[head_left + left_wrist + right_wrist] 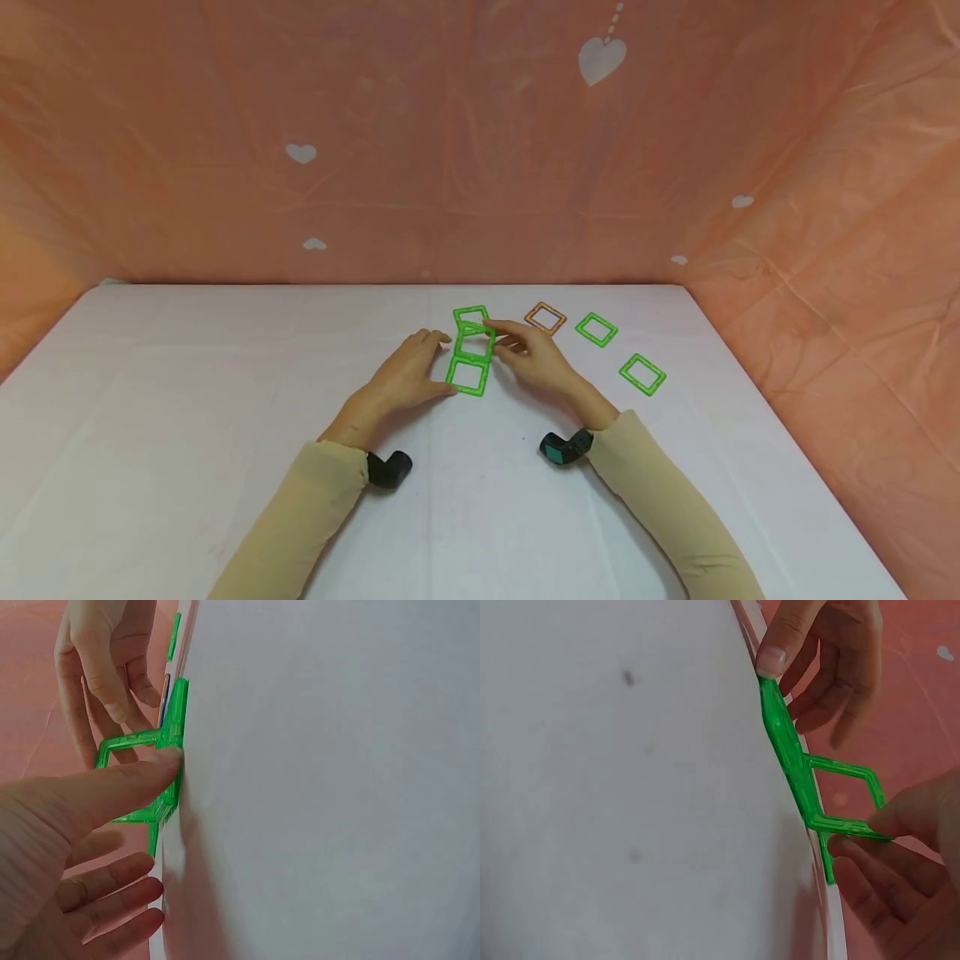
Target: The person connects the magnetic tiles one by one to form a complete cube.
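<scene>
Three green square magnetic tile frames stand close together mid-table in the head view. The near green frame (pixel 469 392) lies flat. From its far edge rises the upright green frame (pixel 847 826). Behind that one, the far green frame (pixel 470 309) lies flat, partly overlapped. My right hand (pixel 536 358) pinches the upright frame's upper side corner between thumb and index finger. On the left, my left hand (pixel 408 371) rests its thumb on the near frame's close left corner. Its other fingers stay extended beside the frames, holding nothing.
An orange square frame (pixel 528 317) lies beyond my right hand. To its right are a green frame (pixel 586 337) and another green frame (pixel 632 384), both flat on the white table (pixel 225 400). A pink curtain (pixel 450 167) with white hearts hangs behind the table.
</scene>
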`<state>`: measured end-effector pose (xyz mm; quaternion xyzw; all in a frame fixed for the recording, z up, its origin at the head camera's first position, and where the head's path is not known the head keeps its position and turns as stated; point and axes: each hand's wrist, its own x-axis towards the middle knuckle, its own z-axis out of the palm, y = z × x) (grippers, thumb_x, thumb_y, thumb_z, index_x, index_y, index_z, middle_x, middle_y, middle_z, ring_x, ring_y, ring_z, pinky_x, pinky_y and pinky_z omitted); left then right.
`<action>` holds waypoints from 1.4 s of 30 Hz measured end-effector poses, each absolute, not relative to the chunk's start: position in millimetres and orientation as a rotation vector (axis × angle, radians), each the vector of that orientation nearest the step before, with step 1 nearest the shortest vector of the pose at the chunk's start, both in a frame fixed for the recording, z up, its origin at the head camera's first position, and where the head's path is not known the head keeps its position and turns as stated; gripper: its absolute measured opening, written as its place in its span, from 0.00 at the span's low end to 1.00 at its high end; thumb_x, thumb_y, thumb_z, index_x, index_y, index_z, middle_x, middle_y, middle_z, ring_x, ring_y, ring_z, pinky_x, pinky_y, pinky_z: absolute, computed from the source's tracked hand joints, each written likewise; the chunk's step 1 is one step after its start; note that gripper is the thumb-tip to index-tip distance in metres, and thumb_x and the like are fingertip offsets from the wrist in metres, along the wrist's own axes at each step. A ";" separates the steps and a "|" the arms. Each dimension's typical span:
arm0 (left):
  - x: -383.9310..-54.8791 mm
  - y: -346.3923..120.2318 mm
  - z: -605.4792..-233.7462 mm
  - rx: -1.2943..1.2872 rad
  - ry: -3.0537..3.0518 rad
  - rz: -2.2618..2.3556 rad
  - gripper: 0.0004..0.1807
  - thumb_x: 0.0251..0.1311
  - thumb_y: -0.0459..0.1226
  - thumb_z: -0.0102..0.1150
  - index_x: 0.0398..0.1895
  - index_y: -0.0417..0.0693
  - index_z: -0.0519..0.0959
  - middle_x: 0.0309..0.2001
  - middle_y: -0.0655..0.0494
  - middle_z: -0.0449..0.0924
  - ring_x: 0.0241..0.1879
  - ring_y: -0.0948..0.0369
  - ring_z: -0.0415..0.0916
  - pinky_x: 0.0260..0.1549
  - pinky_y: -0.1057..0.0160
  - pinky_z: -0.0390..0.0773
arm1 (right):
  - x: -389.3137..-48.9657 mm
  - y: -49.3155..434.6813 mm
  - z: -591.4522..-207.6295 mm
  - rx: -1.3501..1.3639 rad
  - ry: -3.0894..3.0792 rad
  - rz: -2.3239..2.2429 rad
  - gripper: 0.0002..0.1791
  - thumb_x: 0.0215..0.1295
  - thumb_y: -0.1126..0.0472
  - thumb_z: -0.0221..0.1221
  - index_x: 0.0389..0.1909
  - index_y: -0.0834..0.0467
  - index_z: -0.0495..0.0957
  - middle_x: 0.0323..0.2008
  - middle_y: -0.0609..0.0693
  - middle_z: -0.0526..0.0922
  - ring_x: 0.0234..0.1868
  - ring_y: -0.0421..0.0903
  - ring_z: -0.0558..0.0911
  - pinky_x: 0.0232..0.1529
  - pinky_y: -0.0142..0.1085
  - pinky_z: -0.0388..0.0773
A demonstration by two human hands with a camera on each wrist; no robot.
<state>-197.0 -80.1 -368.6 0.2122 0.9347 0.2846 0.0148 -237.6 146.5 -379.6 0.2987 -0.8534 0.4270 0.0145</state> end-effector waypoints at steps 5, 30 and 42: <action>-197.8 -79.9 -367.9 0.606 2.873 0.908 0.51 0.49 0.41 0.72 0.73 0.38 0.53 0.58 0.39 0.71 0.64 0.43 0.63 0.62 0.45 0.65 | -239.5 144.4 -381.4 0.974 -2.668 1.308 0.25 0.62 0.72 0.55 0.62 0.66 0.71 0.54 0.63 0.80 0.47 0.55 0.83 0.47 0.42 0.80; -200.3 -74.6 -367.4 0.584 2.838 0.940 0.55 0.47 0.38 0.73 0.76 0.44 0.48 0.65 0.37 0.67 0.66 0.42 0.62 0.64 0.46 0.63 | -269.5 129.1 -369.8 0.961 -2.807 1.128 0.29 0.59 0.74 0.51 0.64 0.63 0.69 0.62 0.61 0.72 0.63 0.56 0.71 0.61 0.46 0.72; -200.9 -75.2 -370.5 0.604 2.847 0.940 0.55 0.48 0.39 0.73 0.75 0.45 0.49 0.65 0.38 0.67 0.64 0.42 0.63 0.61 0.45 0.66 | -295.4 126.9 -370.5 1.129 -2.989 0.855 0.35 0.56 0.73 0.54 0.68 0.63 0.63 0.70 0.61 0.62 0.73 0.58 0.57 0.72 0.50 0.52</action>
